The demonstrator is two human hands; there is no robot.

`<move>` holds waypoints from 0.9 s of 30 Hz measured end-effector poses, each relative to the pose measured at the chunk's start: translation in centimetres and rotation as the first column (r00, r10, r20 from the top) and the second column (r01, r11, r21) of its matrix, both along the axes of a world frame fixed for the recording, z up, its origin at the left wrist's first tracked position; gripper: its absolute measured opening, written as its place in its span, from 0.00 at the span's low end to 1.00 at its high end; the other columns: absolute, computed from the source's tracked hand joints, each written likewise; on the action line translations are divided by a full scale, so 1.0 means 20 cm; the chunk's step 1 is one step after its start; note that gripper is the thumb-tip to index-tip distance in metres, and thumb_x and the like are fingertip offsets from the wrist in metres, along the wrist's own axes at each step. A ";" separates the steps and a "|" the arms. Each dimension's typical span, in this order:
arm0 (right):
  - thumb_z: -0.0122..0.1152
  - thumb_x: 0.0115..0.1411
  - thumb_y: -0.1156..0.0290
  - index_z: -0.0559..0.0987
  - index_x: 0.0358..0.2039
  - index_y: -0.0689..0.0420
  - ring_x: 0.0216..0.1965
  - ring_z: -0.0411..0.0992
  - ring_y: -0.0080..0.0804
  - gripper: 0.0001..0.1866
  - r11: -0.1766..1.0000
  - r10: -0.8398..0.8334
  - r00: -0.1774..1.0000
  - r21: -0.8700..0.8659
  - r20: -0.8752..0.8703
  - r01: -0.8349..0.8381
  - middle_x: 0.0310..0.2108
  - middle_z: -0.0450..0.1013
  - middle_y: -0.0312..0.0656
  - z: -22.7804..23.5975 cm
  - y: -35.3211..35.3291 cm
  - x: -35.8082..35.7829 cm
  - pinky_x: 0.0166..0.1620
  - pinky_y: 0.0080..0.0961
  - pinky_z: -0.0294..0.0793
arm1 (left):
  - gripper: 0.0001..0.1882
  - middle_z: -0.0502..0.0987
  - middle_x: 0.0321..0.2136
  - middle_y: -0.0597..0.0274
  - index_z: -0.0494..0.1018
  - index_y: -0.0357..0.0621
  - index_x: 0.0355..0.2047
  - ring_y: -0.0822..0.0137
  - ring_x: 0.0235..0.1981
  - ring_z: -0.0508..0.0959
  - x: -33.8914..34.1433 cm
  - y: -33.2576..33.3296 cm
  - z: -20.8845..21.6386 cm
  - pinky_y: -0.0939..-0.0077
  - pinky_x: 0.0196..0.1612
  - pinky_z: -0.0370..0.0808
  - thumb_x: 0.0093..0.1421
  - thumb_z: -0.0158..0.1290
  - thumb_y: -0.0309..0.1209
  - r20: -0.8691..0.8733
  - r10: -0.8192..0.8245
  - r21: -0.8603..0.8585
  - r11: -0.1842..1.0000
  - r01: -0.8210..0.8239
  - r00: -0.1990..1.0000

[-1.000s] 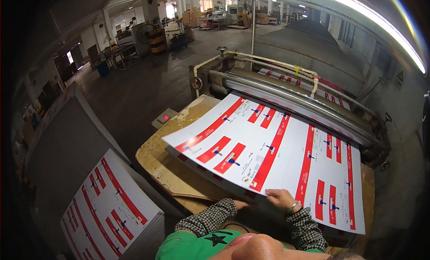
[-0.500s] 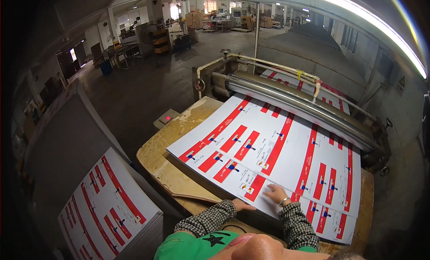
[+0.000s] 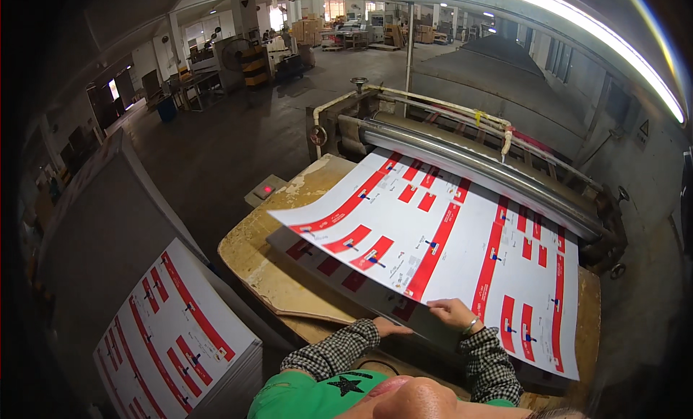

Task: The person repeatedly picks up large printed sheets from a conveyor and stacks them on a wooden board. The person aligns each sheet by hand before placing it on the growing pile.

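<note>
A large white printed sheet (image 3: 390,210) with red bars and small blue marks spreads before me, its far end at the metal roller (image 3: 476,175). Its near edge is raised and bowed above the stack of like sheets (image 3: 307,254) below. My right hand (image 3: 453,314) is closed on that near edge, thumb and fingers pinching it; a bracelet circles the wrist. Lower down, my left hand (image 3: 393,327) lies at the near edge of the stack, fingers stretched out flat and holding nothing. Checked sleeves cover both forearms.
A worn wooden table (image 3: 249,256) carries the stack. Another stack of printed sheets (image 3: 173,332) stands at lower left, beside a big grey panel (image 3: 123,210). The roller machine has a handwheel (image 3: 318,135) at its left end. A box with a red light (image 3: 268,190) sits by the table.
The upper sheet's near edge has risen off the stack, and the sheet has shifted toward the roller. My right hand has closed on its edge. The left hand has hardly moved.
</note>
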State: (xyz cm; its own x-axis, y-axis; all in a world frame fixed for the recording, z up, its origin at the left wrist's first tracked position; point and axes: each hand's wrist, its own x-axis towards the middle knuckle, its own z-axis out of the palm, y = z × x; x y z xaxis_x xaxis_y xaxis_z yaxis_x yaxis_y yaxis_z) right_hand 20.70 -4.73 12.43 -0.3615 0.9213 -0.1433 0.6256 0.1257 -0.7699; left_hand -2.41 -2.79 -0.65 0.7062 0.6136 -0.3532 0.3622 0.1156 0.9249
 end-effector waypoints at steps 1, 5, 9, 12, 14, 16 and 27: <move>0.56 0.54 0.67 0.77 0.40 0.63 0.36 0.75 0.35 0.15 0.999 -0.044 0.999 0.020 0.019 0.043 0.36 0.76 0.48 0.08 -0.01 -0.01 0.42 0.24 0.72 | 0.30 0.71 0.48 0.56 0.67 0.38 0.49 0.65 0.50 0.69 0.00 -0.01 0.01 0.75 0.54 0.63 0.50 0.59 0.42 -0.084 0.018 0.017 1.000 -0.017 0.996; 0.57 0.54 0.66 0.77 0.40 0.59 0.34 0.76 0.33 0.15 0.991 0.032 0.999 0.132 0.035 -0.037 0.35 0.76 0.46 0.06 -0.09 0.00 0.39 0.23 0.73 | 0.29 0.72 0.47 0.56 0.68 0.38 0.49 0.65 0.49 0.69 -0.04 -0.03 0.02 0.75 0.54 0.63 0.50 0.59 0.42 -0.168 0.014 -0.003 1.000 -0.014 0.986; 0.59 0.52 0.63 0.77 0.40 0.57 0.38 0.75 0.37 0.16 0.998 0.005 1.000 -0.054 -0.028 -0.007 0.36 0.76 0.44 -0.23 -0.21 -0.01 0.43 0.24 0.72 | 0.29 0.72 0.47 0.56 0.68 0.37 0.48 0.64 0.49 0.70 -0.02 -0.07 0.02 0.74 0.54 0.64 0.50 0.59 0.42 0.042 -0.025 -0.033 0.999 0.027 0.999; 0.59 0.52 0.63 0.78 0.39 0.57 0.38 0.75 0.35 0.16 0.997 0.013 0.997 -0.078 -0.070 -0.019 0.36 0.76 0.44 -0.31 -0.21 0.00 0.44 0.24 0.72 | 0.29 0.72 0.46 0.56 0.68 0.37 0.48 0.64 0.48 0.70 0.00 -0.10 -0.02 0.74 0.53 0.64 0.50 0.59 0.41 0.140 -0.033 -0.028 0.999 0.038 0.990; 0.60 0.51 0.62 0.79 0.38 0.56 0.37 0.75 0.32 0.15 0.994 0.018 1.000 -0.105 -0.023 -0.020 0.36 0.76 0.43 -0.31 -0.13 0.02 0.43 0.24 0.71 | 0.28 0.73 0.45 0.57 0.69 0.37 0.47 0.64 0.48 0.70 0.00 -0.08 -0.01 0.74 0.53 0.64 0.49 0.60 0.41 0.073 -0.040 0.046 0.998 0.037 0.997; 0.60 0.48 0.61 0.79 0.34 0.57 0.32 0.74 0.36 0.15 0.985 -0.151 0.988 -0.082 0.043 0.154 0.33 0.76 0.46 -0.24 0.00 -0.01 0.39 0.27 0.71 | 0.26 0.74 0.42 0.57 0.70 0.38 0.45 0.65 0.46 0.71 0.00 -0.05 -0.05 0.73 0.51 0.66 0.48 0.61 0.39 0.147 0.017 0.118 0.992 -0.035 0.989; 0.68 0.40 0.52 0.66 0.51 0.63 0.57 0.55 0.53 0.41 0.949 0.159 0.964 0.236 0.214 -0.209 0.53 0.58 0.62 -0.54 0.17 0.11 0.58 0.34 0.58 | 0.28 0.74 0.43 0.54 0.69 0.36 0.45 0.62 0.46 0.72 0.15 0.19 -0.01 0.69 0.52 0.67 0.45 0.63 0.33 0.236 0.076 -0.060 0.996 -0.064 0.969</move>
